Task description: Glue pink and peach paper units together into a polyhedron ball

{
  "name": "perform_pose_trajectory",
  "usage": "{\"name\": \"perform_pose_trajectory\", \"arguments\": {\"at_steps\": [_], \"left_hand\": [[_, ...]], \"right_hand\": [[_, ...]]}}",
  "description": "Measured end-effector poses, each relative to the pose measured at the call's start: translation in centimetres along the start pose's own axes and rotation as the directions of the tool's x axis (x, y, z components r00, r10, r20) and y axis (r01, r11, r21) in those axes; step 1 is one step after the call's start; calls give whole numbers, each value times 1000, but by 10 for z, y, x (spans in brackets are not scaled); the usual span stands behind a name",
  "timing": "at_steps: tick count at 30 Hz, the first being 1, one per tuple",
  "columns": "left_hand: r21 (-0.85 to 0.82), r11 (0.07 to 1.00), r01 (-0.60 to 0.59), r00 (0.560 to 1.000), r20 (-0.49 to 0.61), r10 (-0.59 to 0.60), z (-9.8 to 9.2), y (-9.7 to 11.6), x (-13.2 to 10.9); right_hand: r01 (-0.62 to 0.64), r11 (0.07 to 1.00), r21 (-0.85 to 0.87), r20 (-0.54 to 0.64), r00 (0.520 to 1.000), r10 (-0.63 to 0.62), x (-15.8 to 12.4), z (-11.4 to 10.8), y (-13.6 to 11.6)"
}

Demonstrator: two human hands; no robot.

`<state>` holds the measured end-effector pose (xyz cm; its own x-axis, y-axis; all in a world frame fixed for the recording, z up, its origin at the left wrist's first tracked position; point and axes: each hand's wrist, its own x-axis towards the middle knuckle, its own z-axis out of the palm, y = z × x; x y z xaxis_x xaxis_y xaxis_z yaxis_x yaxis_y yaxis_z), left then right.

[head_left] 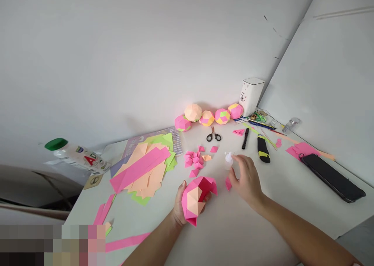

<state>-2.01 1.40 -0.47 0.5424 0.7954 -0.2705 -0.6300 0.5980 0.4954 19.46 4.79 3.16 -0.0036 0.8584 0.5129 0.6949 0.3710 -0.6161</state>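
Note:
A hollow, part-built paper ball [194,201] in pink and peach rests in my left hand [179,205], whose fingers curl around it from the left and below. Its open side faces up and right. My right hand [247,179] has its thumb and fingertips closed on a small white glue bottle [228,161]. Just under that hand lies one folded pink paper piece [228,183]. A cluster of folded pink pieces [194,159] lies beyond the ball, with a peach piece [206,157] beside it.
Finished paper balls [222,116] line the wall near a white container [251,96]. Scissors [214,135], a black pen [245,138], a utility knife [263,148] and a black phone [333,177] lie on the table. Paper sheets [146,168] and a green-capped bottle [77,155] are left.

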Motion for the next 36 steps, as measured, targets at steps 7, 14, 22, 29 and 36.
{"name": "perform_pose_trajectory", "arguments": {"at_steps": [7, 14, 22, 29, 36], "left_hand": [[-12, 1000, -22, 999, 32, 23, 4, -1, 3], [61, 996, -59, 998, 39, 57, 10, -2, 0], [63, 996, -60, 998, 30, 58, 8, -5, -1], [27, 992, -122, 986, -107, 124, 9, -1, 4], [-55, 984, -171, 968, -193, 158, 14, 0, 6]], "right_hand": [[-461, 843, 278, 519, 811, 272, -8, -1, -27], [-746, 609, 269, 725, 573, 382, -7, 5, -27], [-760, 559, 332, 686, 601, 409, -11, 9, -23], [-694, 563, 449, 562, 709, 425, -6, 5, -23], [-615, 492, 616, 517, 787, 336, -1, -6, -24]]}}
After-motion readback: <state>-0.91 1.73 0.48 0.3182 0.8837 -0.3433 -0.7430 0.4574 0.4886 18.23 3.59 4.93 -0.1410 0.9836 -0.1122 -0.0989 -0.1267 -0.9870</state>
